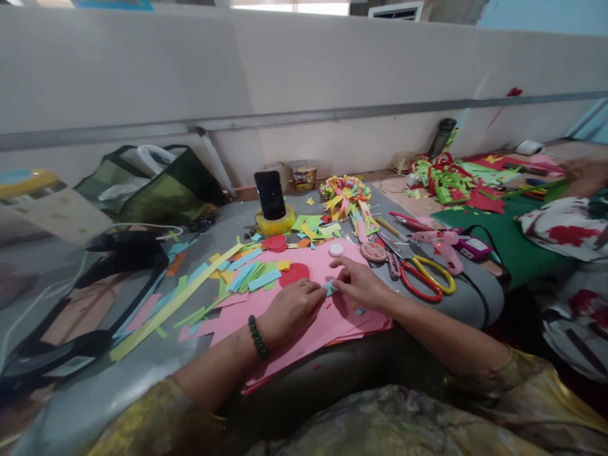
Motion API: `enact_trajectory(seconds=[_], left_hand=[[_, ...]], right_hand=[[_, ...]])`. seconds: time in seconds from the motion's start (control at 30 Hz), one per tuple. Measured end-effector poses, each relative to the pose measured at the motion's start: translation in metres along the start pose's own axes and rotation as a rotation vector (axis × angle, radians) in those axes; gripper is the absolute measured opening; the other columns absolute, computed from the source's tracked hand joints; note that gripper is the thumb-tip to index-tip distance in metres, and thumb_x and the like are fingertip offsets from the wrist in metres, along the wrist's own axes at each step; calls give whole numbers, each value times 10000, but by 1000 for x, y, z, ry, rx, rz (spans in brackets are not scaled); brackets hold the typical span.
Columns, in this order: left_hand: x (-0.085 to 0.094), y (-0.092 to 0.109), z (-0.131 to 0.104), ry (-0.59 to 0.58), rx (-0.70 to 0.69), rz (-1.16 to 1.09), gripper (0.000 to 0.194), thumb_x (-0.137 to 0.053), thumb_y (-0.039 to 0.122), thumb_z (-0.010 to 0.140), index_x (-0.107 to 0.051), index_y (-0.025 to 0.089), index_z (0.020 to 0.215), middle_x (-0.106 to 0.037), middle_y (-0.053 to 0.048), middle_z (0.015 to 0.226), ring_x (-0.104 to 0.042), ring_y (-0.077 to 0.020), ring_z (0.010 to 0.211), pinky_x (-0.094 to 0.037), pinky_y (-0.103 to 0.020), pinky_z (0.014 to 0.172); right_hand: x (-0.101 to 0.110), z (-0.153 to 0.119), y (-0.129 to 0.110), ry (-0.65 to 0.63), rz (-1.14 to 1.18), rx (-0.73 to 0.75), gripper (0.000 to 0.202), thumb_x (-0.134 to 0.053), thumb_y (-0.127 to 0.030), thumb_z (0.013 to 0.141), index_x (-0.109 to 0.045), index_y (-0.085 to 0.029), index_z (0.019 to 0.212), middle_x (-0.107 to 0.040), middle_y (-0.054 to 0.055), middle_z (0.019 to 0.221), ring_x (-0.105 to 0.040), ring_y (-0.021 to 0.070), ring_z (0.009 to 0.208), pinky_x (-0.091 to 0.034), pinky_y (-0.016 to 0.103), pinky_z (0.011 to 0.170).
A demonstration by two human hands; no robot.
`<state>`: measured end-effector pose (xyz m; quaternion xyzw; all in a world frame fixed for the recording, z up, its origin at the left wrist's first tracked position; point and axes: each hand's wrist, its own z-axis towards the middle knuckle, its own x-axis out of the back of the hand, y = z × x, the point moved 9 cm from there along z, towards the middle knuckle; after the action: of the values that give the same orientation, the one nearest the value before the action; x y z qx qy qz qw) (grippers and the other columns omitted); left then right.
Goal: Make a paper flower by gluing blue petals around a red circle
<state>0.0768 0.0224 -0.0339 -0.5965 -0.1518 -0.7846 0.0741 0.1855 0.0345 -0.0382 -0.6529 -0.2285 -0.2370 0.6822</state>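
My left hand (292, 309), with a green bead bracelet at the wrist, and my right hand (360, 282) meet over a stack of pink paper sheets (285, 342). Both pinch a small light-blue paper piece (329, 288) between their fingertips. Just beyond the hands lie a red paper circle (294, 274), a pile of blue and green paper strips (251, 276) and a small white cap (335, 249). A multicoloured folded-paper flower (345, 193) sits further back.
Red and yellow scissors (426, 275), a pink glue gun (439, 240) and a round pink tin (373, 252) lie right of the pink sheets. A phone (270, 194) stands in a yellow tape roll. Bags (142, 183) stand at left. Another person's arm (582, 174) reaches over green paper at far right.
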Motion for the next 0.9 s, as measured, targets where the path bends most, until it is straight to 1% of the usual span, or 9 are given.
enact_trajectory(seconds=[0.17, 0.27, 0.43, 0.53, 0.6, 0.67, 0.73, 0.8, 0.9], left_hand=[[8, -4, -1, 46, 17, -38, 205, -496, 301, 953, -647, 179, 1020, -692, -111, 992, -631, -216, 880, -539, -349, 765], [15, -6, -2, 125, 45, -42, 216, -500, 275, 943, -634, 185, 1086, -685, -115, 1016, -635, -205, 843, -535, -331, 719], [20, 1, -4, 195, -22, 76, 197, -466, 159, 920, -657, 180, 964, -675, -125, 1042, -622, -214, 862, -520, -346, 739], [16, 5, -5, 132, -68, 109, 180, -477, 148, 897, -649, 166, 950, -664, -132, 1024, -593, -236, 890, -515, -384, 779], [10, 6, -5, 58, -83, 69, 230, -417, 141, 925, -646, 162, 943, -653, -109, 913, -571, -213, 815, -507, -351, 722], [6, 6, -5, 12, -86, 39, 299, -347, 140, 957, -645, 160, 933, -636, -95, 852, -549, -193, 762, -492, -319, 674], [5, 6, -4, -4, -81, 40, 337, -306, 139, 972, -642, 157, 955, -626, -92, 833, -532, -185, 737, -480, -310, 656], [5, 7, -3, -18, -89, 57, 352, -287, 129, 975, -638, 156, 992, -611, -81, 789, -510, -183, 701, -467, -309, 633], [6, 11, -3, -29, -126, 97, 349, -288, 132, 983, -636, 152, 1006, -601, -73, 766, -494, -188, 681, -452, -316, 613]], right_hand=[[3, -1, 16, 28, 227, -88, 250, -566, -202, 773, -530, -202, 1021, -550, -98, 540, -557, 123, 500, -410, 231, 525], [-2, 0, 26, -4, 352, -176, 265, -566, -235, 786, -513, -192, 1042, -517, -108, 517, -531, 119, 444, -392, 224, 475], [-1, -1, 10, 8, 9, -57, 208, -559, -224, 833, -574, -192, 1038, -604, -55, 620, -573, 127, 569, -412, 235, 562], [13, -12, 0, 72, -195, 7, 227, -591, -290, 846, -618, -208, 1056, -696, 15, 837, -603, 135, 640, -436, 256, 616], [38, -26, 1, 192, -238, 12, 194, -597, -320, 841, -643, -218, 1000, -703, 35, 904, -616, 146, 670, -446, 265, 634], [76, -48, 13, 382, -260, -49, 183, -552, -389, 865, -635, -228, 839, -684, 29, 794, -607, 165, 658, -439, 274, 618], [123, -81, 33, 645, -349, -200, 347, -489, -510, 884, -555, -242, 674, -609, 28, 635, -564, 189, 609, -417, 299, 588], [165, -117, 52, 916, -507, -376, 412, -466, -591, 866, -496, -253, 633, -594, 64, 642, -563, 233, 658, -416, 339, 605], [200, -134, 74, 1032, -650, -489, 385, -557, -620, 778, -541, -238, 728, -635, 145, 819, -580, 311, 849, -445, 397, 677]])
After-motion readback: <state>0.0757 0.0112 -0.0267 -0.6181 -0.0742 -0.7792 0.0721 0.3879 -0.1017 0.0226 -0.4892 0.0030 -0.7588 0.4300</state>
